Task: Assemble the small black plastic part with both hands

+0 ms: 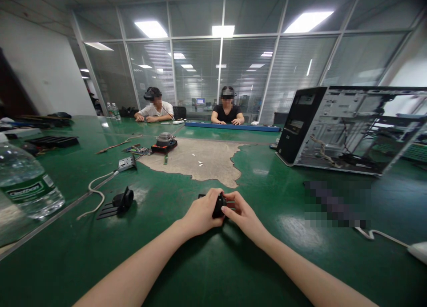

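Note:
Close in front of me, a small black plastic part [219,205] is held between both hands just above the green table. My left hand [205,213] is wrapped around its left side, covering much of it. The fingers of my right hand [240,212] are closed on its right side, with the thumb against its face. Its exact kind is hidden by my fingers. To the left lies a separate black part [123,200] with a round body and a slatted bracket.
An open computer case [310,129] stands at right. A water bottle [26,187] is at left, near a metal bracket [126,163] and a white cable [96,189]. A cooler with a fan [164,142] sits farther back. Two people sit across the green table [267,262].

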A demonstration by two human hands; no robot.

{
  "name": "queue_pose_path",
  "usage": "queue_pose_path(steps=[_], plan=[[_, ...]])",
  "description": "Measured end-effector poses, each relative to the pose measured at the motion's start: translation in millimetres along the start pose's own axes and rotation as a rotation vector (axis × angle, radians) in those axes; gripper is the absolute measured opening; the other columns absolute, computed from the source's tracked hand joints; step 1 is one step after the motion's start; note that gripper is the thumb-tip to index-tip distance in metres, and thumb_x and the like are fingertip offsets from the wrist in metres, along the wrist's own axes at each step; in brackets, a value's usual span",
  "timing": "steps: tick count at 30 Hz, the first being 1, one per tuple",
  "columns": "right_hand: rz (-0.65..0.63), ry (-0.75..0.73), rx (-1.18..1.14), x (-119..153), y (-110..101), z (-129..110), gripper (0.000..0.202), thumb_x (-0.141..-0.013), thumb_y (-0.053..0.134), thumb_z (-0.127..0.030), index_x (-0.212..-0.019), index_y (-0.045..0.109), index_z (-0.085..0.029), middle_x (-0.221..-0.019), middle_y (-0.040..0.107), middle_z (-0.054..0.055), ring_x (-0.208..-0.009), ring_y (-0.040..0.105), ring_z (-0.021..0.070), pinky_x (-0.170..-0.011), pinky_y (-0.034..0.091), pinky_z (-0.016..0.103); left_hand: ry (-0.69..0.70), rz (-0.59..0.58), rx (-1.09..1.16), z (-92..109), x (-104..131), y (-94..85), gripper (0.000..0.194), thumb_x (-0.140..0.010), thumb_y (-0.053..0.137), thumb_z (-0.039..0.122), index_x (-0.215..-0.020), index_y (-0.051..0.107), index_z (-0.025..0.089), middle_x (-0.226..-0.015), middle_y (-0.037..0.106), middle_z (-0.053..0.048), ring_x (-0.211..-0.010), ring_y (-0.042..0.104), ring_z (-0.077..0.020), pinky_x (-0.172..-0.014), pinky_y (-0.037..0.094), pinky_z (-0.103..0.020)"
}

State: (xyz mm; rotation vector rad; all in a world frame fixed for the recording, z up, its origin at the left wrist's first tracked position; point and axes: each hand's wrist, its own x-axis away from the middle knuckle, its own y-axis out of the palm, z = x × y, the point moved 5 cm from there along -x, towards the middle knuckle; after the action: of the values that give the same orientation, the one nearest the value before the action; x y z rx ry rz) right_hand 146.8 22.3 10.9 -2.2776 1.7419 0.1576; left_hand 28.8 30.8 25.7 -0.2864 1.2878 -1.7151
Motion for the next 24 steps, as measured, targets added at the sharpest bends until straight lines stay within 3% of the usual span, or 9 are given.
queue_pose_path(steps=[10, 16, 24], plan=[[0.027, 0.024, 0.011, -0.7, -0.4, 0.8, 0.024, -0.076, 0.053, -0.032, -0.097, 0.047, -0.022, -0.098, 0.055, 0.003, -0.09, 0.055, 0.0158, -0.08, 0.046, 0.032, -0.011, -0.002, 0.019, -0.5, -0.5, 0.7, 0.06, -0.064, 0.059, 0.024, -0.115, 0.029, 0.024, -0.113, 0.045, -0.005, -0.091, 0.055, -0.0214, -0.076, 0.045, -0.033], [0.009, -0.027, -0.006, 2.1, 0.6, -4.1, 0.018, -0.076, 0.054, -0.03, -0.09, 0.048, -0.021, -0.094, 0.052, 0.002, -0.095, 0.053, 0.0166, -0.078, 0.047, 0.03, -0.01, 0.002, 0.002, -0.1, -0.5, 0.5, 0.058, -0.065, 0.058, 0.025, -0.115, 0.03, 0.024, -0.115, 0.045, -0.005, -0.088, 0.056, -0.0214, -0.073, 0.046, -0.032], [0.048, 0.042, -0.001, -0.9, -1.4, 1.8, 0.026, -0.075, 0.054, -0.034, -0.096, 0.048, -0.021, -0.098, 0.055, 0.004, -0.086, 0.056, 0.0155, -0.077, 0.047, 0.032, -0.024, -0.01, 0.02, 0.4, -1.3, 0.5, 0.058, -0.064, 0.059, 0.025, -0.115, 0.029, 0.024, -0.112, 0.046, -0.005, -0.091, 0.055, -0.0214, -0.075, 0.045, -0.032]])
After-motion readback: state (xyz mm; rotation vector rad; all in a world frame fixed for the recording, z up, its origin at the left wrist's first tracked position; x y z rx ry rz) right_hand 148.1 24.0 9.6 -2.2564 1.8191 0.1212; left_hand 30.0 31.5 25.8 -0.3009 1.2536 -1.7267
